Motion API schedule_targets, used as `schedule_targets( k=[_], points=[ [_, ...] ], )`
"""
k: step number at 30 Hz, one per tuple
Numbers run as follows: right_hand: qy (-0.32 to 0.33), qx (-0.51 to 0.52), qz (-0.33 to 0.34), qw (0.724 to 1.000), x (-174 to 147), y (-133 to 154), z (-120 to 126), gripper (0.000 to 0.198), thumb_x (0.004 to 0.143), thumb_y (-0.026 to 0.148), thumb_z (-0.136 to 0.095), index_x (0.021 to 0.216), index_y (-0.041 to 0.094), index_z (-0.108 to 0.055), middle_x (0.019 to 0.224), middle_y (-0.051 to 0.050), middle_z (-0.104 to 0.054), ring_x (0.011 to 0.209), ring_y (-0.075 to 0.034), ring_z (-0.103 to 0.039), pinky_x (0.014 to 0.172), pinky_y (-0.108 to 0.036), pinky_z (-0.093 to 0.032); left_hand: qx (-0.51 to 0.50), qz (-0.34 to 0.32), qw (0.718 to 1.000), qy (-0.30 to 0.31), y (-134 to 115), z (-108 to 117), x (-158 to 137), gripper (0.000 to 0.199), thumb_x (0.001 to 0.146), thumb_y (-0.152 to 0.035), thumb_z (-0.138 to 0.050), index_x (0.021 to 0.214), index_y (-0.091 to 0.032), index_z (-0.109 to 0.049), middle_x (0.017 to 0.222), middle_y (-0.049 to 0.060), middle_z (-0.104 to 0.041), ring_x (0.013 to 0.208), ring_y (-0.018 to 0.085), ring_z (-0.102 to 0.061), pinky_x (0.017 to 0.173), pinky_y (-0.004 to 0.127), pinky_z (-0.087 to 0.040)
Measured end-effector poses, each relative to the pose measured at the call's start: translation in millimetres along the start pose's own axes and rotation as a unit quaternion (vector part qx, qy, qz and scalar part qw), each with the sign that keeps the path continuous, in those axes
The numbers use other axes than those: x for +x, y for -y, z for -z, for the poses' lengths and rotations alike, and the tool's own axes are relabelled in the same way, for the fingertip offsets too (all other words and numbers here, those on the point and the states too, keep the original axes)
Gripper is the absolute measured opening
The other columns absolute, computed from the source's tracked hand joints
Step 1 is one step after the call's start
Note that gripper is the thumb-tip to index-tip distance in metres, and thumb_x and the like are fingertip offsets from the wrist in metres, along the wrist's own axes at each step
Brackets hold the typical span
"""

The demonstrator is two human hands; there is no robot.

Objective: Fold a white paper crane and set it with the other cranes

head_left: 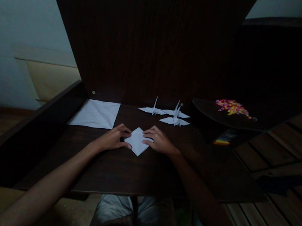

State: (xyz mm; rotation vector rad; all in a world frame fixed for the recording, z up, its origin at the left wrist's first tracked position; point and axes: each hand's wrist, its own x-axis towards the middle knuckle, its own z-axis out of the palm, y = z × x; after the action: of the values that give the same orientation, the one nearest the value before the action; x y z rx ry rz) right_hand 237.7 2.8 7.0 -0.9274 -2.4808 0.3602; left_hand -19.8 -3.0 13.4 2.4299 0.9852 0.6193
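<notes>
A small white sheet of paper folded into a diamond (138,141) lies on the dark desktop in front of me. At its left corner, my left hand (115,137) grips the paper between thumb and fingers. My right hand (159,140) holds the opposite corner, with fingertips resting on the upper right edge and the thumb on the paper's face. Behind the hands stand three white paper cranes, among them a left one (154,111) and a front one (177,121). Left of them lies white paper (96,114), flat and creased.
Colourful small pieces (233,107) are heaped on a rounded shelf (205,110) at the right. A raised side panel (27,131) borders the desk on the left, and a tall dark back panel (150,44) rises behind. Wooden slats (299,152) are at the far right.
</notes>
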Motion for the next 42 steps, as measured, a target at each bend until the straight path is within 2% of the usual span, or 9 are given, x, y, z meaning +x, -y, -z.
schedule_targets(
  k=[4, 8, 16, 21, 25, 30, 35, 39, 42],
  points=[
    [0.034, 0.034, -0.015, 0.999, -3.4, -3.5, 5.9, 0.05, 0.068, 0.044, -0.078, 0.111, 0.02, -0.069, 0.122, -0.009, -0.064, 0.107, -0.025, -0.05, 0.095, -0.041, -0.043, -0.044, 0.02, 0.999, -0.002, 0.8, 3.5, 0.8, 0.045, 0.06, -0.046, -0.082, 0.097, -0.022, -0.074, 0.11, 0.011, -0.069, 0.1, 0.029, -0.053, 0.091, 0.039, -0.04],
    [0.05, 0.053, -0.035, 0.997, -4.5, -4.6, 9.0, 0.068, 0.058, 0.049, -0.082, 0.118, 0.021, -0.066, 0.124, -0.009, -0.063, 0.11, -0.027, -0.049, 0.096, -0.042, -0.042, -0.055, 0.02, 0.998, -0.009, 0.7, 5.0, 0.5, 0.038, 0.066, -0.043, -0.079, 0.097, -0.021, -0.075, 0.111, 0.011, -0.069, 0.099, 0.028, -0.054, 0.091, 0.04, -0.04],
    [0.095, 0.039, -0.048, 0.994, -1.6, -0.4, 15.2, 0.05, 0.07, 0.049, -0.074, 0.111, 0.021, -0.069, 0.127, -0.008, -0.061, 0.114, -0.026, -0.049, 0.098, -0.039, -0.04, 0.057, -0.022, 0.998, 0.028, 1.4, 6.7, -1.1, 0.033, 0.081, -0.043, -0.066, 0.102, -0.017, -0.072, 0.115, 0.01, -0.068, 0.098, 0.023, -0.057, 0.087, 0.038, -0.046],
    [0.091, 0.04, -0.043, 0.994, -1.4, -1.8, 16.1, 0.035, 0.075, 0.041, -0.073, 0.105, 0.022, -0.072, 0.126, -0.006, -0.062, 0.109, -0.024, -0.052, 0.096, -0.038, -0.042, 0.078, -0.016, 0.996, 0.033, -1.9, 7.6, -1.3, 0.039, 0.076, -0.045, -0.07, 0.103, -0.017, -0.072, 0.116, 0.01, -0.067, 0.1, 0.024, -0.057, 0.087, 0.038, -0.047],
    [0.081, 0.05, -0.043, 0.995, -1.6, -3.9, 15.3, 0.024, 0.078, 0.035, -0.071, 0.096, 0.021, -0.075, 0.12, -0.007, -0.066, 0.106, -0.023, -0.054, 0.092, -0.036, -0.045, 0.083, -0.026, 0.996, 0.029, -1.2, 7.6, -0.4, 0.033, 0.08, -0.044, -0.067, 0.099, -0.018, -0.073, 0.114, 0.01, -0.068, 0.098, 0.023, -0.058, 0.086, 0.037, -0.048],
    [0.087, 0.065, -0.052, 0.993, -1.5, -5.5, 16.8, 0.035, 0.07, 0.037, -0.077, 0.102, 0.021, -0.073, 0.122, -0.007, -0.065, 0.106, -0.023, -0.055, 0.092, -0.037, -0.045, 0.118, -0.066, 0.99, 0.039, 0.7, 7.6, 0.2, 0.026, 0.09, -0.037, -0.056, 0.095, -0.018, -0.073, 0.112, 0.009, -0.069, 0.093, 0.02, -0.059, 0.084, 0.034, -0.048],
    [0.093, 0.077, -0.076, 0.99, -1.0, -4.3, 18.7, 0.043, 0.066, 0.037, -0.08, 0.105, 0.021, -0.072, 0.119, -0.008, -0.066, 0.107, -0.024, -0.055, 0.092, -0.037, -0.046, 0.147, -0.089, 0.985, 0.035, -0.6, 4.7, 1.7, 0.024, 0.093, -0.031, -0.051, 0.093, -0.018, -0.071, 0.103, 0.008, -0.07, 0.091, 0.019, -0.06, 0.084, 0.032, -0.047],
    [0.072, 0.08, -0.104, 0.989, -2.1, -4.7, 16.3, 0.054, 0.064, 0.038, -0.082, 0.113, 0.021, -0.068, 0.112, -0.01, -0.064, 0.102, -0.022, -0.058, 0.092, -0.035, -0.045, 0.188, -0.087, 0.978, 0.035, -3.0, 3.6, 1.1, 0.019, 0.093, -0.016, -0.048, 0.1, -0.016, -0.066, 0.094, 0.008, -0.067, 0.088, 0.018, -0.06, 0.083, 0.03, -0.048],
    [0.066, 0.079, -0.105, 0.989, -2.8, -4.7, 14.8, 0.051, 0.065, 0.038, -0.081, 0.112, 0.021, -0.069, 0.109, -0.01, -0.064, 0.102, -0.022, -0.059, 0.092, -0.035, -0.045, 0.242, -0.08, 0.966, 0.034, -3.4, 2.7, 0.0, 0.027, 0.089, -0.005, -0.046, 0.108, -0.016, -0.062, 0.091, 0.008, -0.065, 0.086, 0.018, -0.06, 0.08, 0.029, -0.048]
  ],
)
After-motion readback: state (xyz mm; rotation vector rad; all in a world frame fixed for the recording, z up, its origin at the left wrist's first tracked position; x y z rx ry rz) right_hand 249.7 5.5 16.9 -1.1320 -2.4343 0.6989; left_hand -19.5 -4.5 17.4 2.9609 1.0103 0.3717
